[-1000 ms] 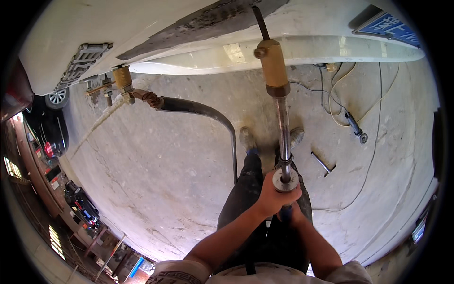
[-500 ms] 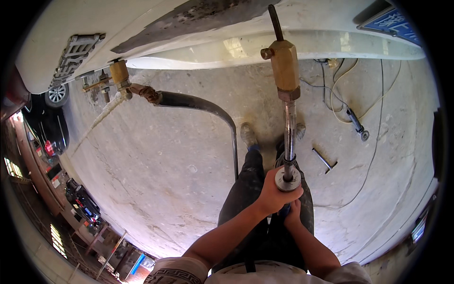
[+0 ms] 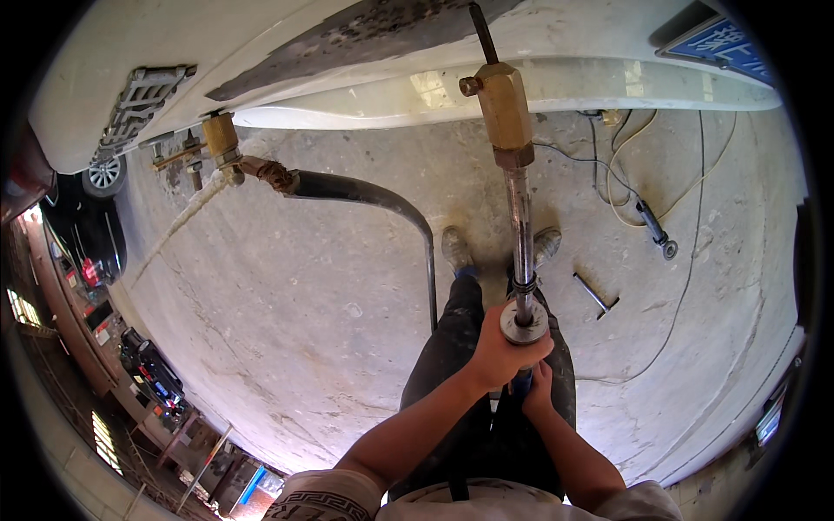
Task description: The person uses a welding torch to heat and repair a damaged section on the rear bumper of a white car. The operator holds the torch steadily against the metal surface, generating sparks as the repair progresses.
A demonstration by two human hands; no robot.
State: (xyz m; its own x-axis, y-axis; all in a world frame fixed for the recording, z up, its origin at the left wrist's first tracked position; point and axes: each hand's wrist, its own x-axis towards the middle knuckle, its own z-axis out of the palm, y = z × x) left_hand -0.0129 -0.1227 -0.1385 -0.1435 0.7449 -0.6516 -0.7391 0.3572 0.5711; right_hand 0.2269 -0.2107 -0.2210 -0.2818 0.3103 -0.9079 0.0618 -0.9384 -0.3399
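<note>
The left hand was wrapped tight around the round metal weight of a slide hammer, fingers closed over its rim. Just below it the right hand gripped the dark lower end of the same tool, fingers curled shut around it. Both bare forearms rose from a patterned shirt hem, above dusty dark trousers and scuffed grey shoes.

The tool's polished steel shaft ran straight up from the weight to a blocky, yellowish metal head, from which a thin dark rod met the white car body, where a long patch was ground down to bare grey. Left of it, a thick black rubber hose curved to a second brass-coloured fitting. On the rough pale concrete floor lay a small metal T-shaped tool and thin looping cables. A blue rectangular plate sat at the upper right edge.
</note>
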